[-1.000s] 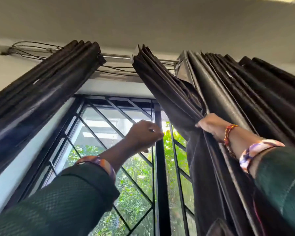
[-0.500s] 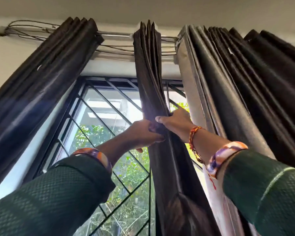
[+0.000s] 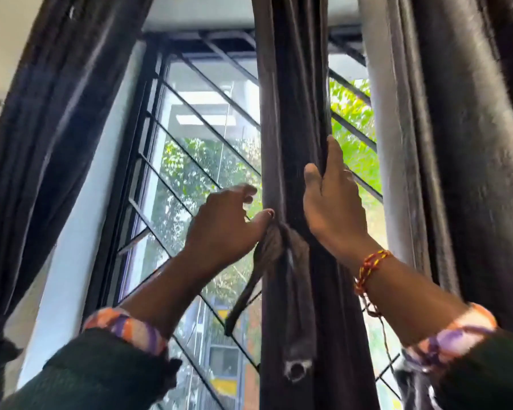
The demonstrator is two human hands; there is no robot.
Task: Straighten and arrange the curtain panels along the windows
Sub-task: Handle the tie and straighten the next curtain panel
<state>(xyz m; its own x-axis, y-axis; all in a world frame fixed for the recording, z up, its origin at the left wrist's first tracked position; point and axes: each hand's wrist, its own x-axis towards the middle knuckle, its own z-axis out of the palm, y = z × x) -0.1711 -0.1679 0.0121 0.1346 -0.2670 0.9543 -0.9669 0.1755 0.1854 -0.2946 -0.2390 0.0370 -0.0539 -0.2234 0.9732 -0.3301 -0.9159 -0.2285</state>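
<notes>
Both hands on the middle panel, and that tie looks ready to slip.

Far left, the bunched dark pleated curtain panel [image 3: 57, 119] hangs untouched beside the black diagonal-barred window grille [image 3: 190, 161]. The left hand [image 3: 225, 229] has its fingers loosely spread, thumb pressing the grey fabric tie [image 3: 271, 247] against the gathered dark centre curtain panel [image 3: 290, 113]. The right hand [image 3: 333, 208] lies flat along that panel's right edge, fingers together and pointing up. If the thumb eases off, the loose tie could drop and the folds fan out unevenly. The glossy dark right-side curtain panel [image 3: 462, 143] waits alongside.
</notes>
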